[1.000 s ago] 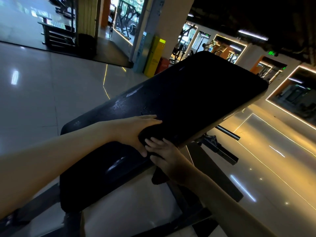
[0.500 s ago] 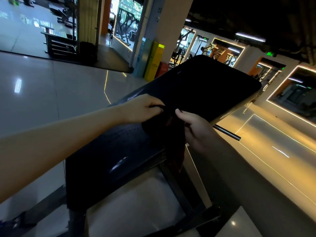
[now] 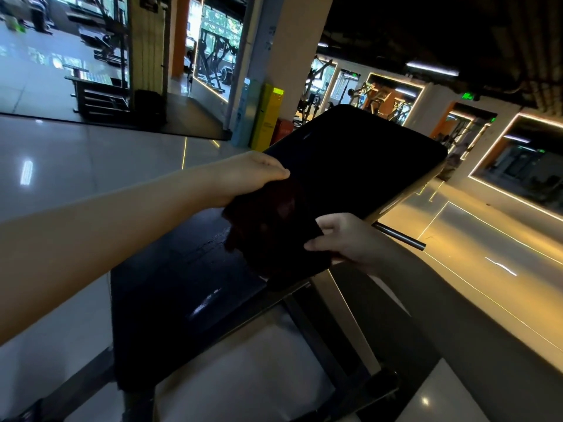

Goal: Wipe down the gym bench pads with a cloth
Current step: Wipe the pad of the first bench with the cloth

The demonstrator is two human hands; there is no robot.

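A dark cloth (image 3: 274, 226) is spread over the middle of the black gym bench, where the raised back pad (image 3: 359, 159) meets the lower seat pad (image 3: 182, 284). My left hand (image 3: 253, 175) grips the cloth's upper edge, fingers curled over it. At the cloth's right edge, near the bench's side, my right hand (image 3: 344, 239) pinches the fabric between thumb and fingers. Wet streaks shine on the seat pad. In the dim light the cloth's lower outline blends with the pad.
The bench's dark metal frame (image 3: 320, 345) runs beneath the pads, and a steel bar (image 3: 399, 237) sticks out on the right. A glossy tiled floor (image 3: 61, 166) surrounds the bench. A pillar, a yellow box (image 3: 268, 117) and gym machines stand beyond.
Both hands have moved up the bench from the seat's edge with the cloth. The cloth, bunched before, is now stretched wider between my hands.
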